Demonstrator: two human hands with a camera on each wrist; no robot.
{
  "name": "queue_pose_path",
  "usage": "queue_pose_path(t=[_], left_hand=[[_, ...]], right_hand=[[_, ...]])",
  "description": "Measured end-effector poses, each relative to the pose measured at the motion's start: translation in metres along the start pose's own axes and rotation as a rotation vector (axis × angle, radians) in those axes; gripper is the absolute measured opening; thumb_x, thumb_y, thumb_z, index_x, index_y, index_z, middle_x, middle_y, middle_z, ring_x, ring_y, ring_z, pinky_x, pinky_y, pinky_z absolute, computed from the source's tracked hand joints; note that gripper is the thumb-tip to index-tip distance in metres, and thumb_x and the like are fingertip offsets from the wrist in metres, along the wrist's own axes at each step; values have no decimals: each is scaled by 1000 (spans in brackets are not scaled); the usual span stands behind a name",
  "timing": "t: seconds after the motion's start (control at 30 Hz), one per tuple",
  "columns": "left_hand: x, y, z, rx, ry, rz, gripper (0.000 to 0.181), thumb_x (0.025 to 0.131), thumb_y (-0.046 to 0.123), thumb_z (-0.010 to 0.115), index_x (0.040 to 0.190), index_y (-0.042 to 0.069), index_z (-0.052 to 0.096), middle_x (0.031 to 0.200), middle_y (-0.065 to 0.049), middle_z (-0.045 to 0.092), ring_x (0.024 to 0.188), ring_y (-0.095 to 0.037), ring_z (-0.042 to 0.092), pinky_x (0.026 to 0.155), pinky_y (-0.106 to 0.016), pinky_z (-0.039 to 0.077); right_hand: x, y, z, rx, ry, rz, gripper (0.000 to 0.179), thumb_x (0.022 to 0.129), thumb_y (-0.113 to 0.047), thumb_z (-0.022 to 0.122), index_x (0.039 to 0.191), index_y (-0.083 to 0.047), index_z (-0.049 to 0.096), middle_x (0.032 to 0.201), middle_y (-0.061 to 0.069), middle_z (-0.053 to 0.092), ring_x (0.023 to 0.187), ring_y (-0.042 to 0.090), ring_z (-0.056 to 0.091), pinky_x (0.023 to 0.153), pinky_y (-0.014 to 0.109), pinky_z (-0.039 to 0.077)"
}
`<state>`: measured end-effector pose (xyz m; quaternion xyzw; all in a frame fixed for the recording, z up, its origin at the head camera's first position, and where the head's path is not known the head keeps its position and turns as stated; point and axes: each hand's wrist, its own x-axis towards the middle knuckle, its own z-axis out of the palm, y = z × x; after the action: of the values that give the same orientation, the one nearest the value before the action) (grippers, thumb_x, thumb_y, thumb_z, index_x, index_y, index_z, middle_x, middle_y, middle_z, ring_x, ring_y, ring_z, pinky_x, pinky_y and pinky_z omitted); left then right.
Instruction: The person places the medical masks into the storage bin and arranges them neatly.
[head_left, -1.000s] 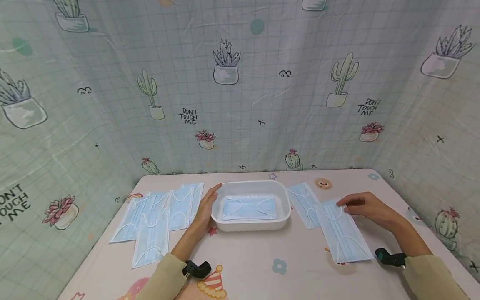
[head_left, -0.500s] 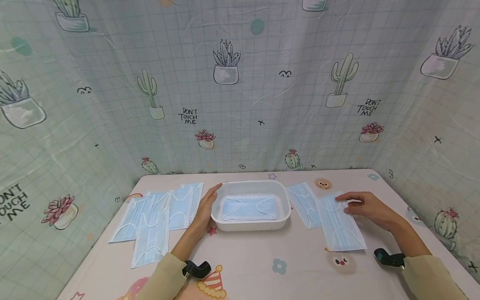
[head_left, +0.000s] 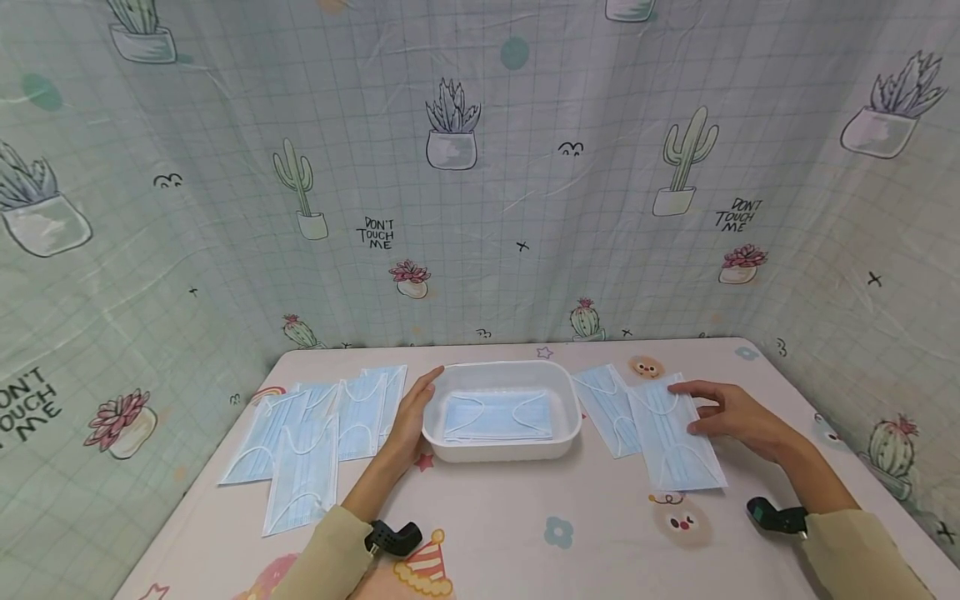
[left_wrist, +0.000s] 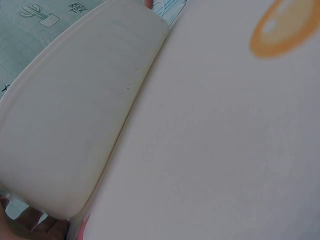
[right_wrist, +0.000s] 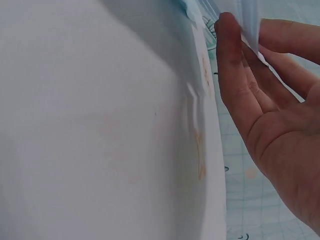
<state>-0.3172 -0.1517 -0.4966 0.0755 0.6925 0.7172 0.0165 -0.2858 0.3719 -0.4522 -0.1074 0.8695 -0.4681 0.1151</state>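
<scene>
Behind the table [head_left: 495,500] and along both its sides rises a pale checked curtain [head_left: 491,208] printed with cacti [head_left: 685,162] and the words "Don't touch me" [head_left: 377,232], while the table bears a printed round face [head_left: 647,367] near its far edge and a blue flower [head_left: 558,532] and party hat [head_left: 427,571] toward its near edge.

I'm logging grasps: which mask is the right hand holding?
The rightmost mask; it alone is pinched by the right hand. The others lie in the tray or on the table.
</scene>
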Motion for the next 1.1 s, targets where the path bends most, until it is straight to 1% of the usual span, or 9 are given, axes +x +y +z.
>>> queue_pose_path(t=[0.13, 0.4, 0.47, 0.53, 0.63, 0.77, 0.9, 0.97, 1.1], left_hand=[[0, 0, 0, -11, 1, 1, 48, 113, 26, 30, 159, 17, 40, 169, -7, 32, 159, -31, 24, 130, -54, 15], [-1, 0, 1, 17, 11, 0, 49, 113, 25, 30, 160, 15, 38, 169, -7, 32, 159, -32, 22, 130, -56, 13], [0, 0, 0, 13, 9, -1, 48, 113, 25, 30, 159, 16, 39, 169, -7, 32, 160, -31, 22, 130, -55, 13], [0, 0, 0, 8, 5, -1, 48, 113, 26, 30, 159, 17, 40, 169, -7, 32, 160, -31, 22, 130, -55, 13], [0, -1, -1, 8, -2, 1, 48, 113, 26, 30, 159, 16, 38, 169, -7, 32, 160, -32, 22, 130, -56, 12], [0, 0, 0, 10, 0, -2, 49, 113, 26, 30, 160, 15, 38, 169, -7, 32, 159, -31, 22, 130, -56, 13], [-1, 0, 1, 13, 5, -6, 48, 113, 26, 31, 160, 17, 38, 169, -7, 32, 159, -32, 23, 130, -56, 14], [-1, 1, 1, 13, 9, -9, 48, 113, 26, 31, 160, 18, 39, 169, -7, 32, 159, -32, 24, 130, -56, 15], [-2, 1, 1, 18, 10, -6, 48, 113, 27, 32, 159, 18, 39, 169, -7, 32, 159, -32, 24, 129, -57, 16]], right_hand=[[0, -1, 0, -7, 25, 9, 70, 91, -16, 73, 153, -5, 45, 164, 29, 27, 122, 33, 56, 84, 28, 56], [-2, -3, -3, -8, 30, -59, 68, 94, -10, 69, 155, -1, 41, 166, 32, 24, 135, 53, 47, 88, 21, 55], [-3, -4, -4, -17, 35, -61, 68, 95, -9, 67, 156, -1, 40, 166, 31, 22, 140, 58, 40, 96, 31, 56], [-4, -7, -5, -25, 37, -63, 67, 96, -8, 65, 157, -1, 38, 167, 32, 21, 143, 61, 34, 104, 48, 54], [-5, -11, -7, -27, 40, -67, 65, 98, -8, 62, 158, -2, 37, 167, 32, 21, 144, 61, 32, 103, 53, 54], [-6, -14, -8, -37, 50, -75, 64, 99, -9, 62, 158, -3, 37, 167, 31, 22, 144, 59, 33, 101, 45, 54], [-6, -17, -8, -33, 58, -67, 68, 98, -11, 65, 159, -4, 36, 168, 30, 20, 144, 61, 33, 108, 69, 43], [-7, -20, -8, -39, 64, -67, 72, 96, -13, 68, 160, -5, 35, 168, 29, 22, 142, 57, 39, 109, 60, 48], [-9, -25, -9, -41, 68, -85, 77, 93, -15, 72, 160, -7, 34, 167, 28, 25, 137, 49, 47, 96, 27, 55]])
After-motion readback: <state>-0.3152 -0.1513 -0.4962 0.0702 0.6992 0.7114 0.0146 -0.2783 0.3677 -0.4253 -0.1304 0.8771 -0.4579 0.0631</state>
